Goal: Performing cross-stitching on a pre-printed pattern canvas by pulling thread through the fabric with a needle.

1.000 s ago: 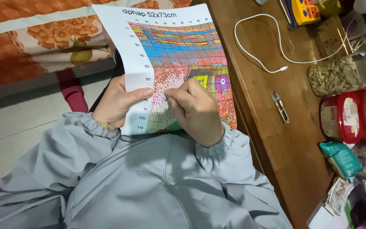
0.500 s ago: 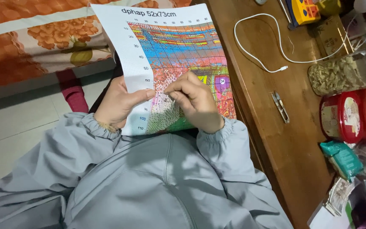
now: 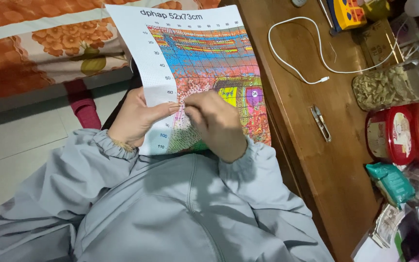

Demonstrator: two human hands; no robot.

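Both hands work the colourful gridded cross-stitch canvas point(image 3: 204, 63): left hand point(image 3: 139, 119) clamps its left edge, right hand point(image 3: 217, 121) pinches closed at the partly stitched lower rows, upper grid unworked.

bare wooden table point(image 3: 311, 160) right of hands, snips point(image 3: 320, 122), cable point(image 3: 297, 63), jars point(image 3: 394, 85) beyond
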